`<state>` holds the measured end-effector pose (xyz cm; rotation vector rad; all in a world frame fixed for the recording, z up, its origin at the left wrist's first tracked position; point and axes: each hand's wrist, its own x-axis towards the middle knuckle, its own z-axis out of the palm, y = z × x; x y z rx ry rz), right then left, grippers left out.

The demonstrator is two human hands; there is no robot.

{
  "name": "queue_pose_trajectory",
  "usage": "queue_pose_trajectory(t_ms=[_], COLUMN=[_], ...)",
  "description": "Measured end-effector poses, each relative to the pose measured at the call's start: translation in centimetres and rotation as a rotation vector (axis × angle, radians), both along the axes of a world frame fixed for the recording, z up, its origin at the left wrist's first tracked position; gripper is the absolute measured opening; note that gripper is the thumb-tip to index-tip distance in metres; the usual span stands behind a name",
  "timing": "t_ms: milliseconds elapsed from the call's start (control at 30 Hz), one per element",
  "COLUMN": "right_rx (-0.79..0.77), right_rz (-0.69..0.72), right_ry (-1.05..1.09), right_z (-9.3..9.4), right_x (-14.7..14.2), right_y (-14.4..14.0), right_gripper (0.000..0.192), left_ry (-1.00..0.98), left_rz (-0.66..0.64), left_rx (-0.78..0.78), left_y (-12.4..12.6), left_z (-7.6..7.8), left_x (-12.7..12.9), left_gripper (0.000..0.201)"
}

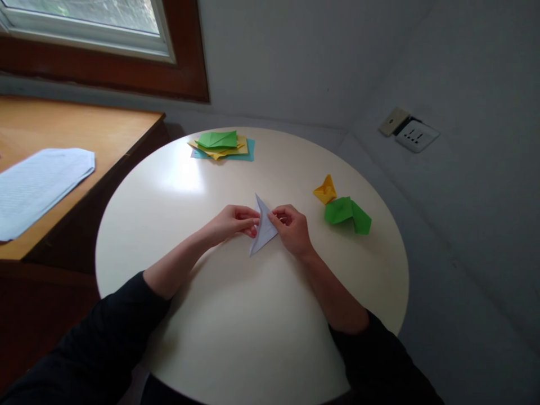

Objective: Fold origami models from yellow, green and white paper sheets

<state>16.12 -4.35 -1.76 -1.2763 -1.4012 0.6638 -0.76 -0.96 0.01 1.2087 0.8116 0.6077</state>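
A white folded paper [264, 226], roughly triangular with a creased left edge, is held between my two hands over the middle of the round table. My left hand [234, 220] pinches its left edge, the fingertips partly behind the fold. On the other side, my right hand [292, 226] grips the right corner, thumb on top and fingers curled beneath. To the right lie a folded yellow paper piece [325, 191] and a folded green paper piece [348, 214], close to each other.
At the far side of the white round table [236, 315] sits a pile of coloured papers [219, 145], green on top. A wooden desk [122, 128] with stacked white sheets [42, 183] stands at left. A wall socket [417, 135] is on the right wall.
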Motion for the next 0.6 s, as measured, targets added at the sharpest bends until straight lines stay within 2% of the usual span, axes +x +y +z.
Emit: queue_pose_trajectory(t_ms=[100,200,333,600], right_rx=[0.062,0.123,0.183,0.277], right_rz=[-0.039,-0.072,-0.082,-0.045], right_ry=[-0.066,-0.168,-0.267,-0.361], right_z=[0.2,0.5,0.9,0.8], right_x=[-0.2,-0.5,-1.0,-1.6], right_y=[-0.2,-0.5,-1.0,-1.4], right_gripper=[0.013,0.012,0.011,0.006], left_ry=[0.029,0.113,0.238,0.337], left_rz=[-0.034,-0.020,0.093,0.265], left_rx=[0.000,0.083,0.217,0.390], left_y=[-0.4,-0.8,-1.4,-1.5], left_z=[0.4,0.7,0.2,-0.8], left_x=[0.1,0.4,0.8,1.3], left_gripper=[0.034,0.031,0.028,0.030])
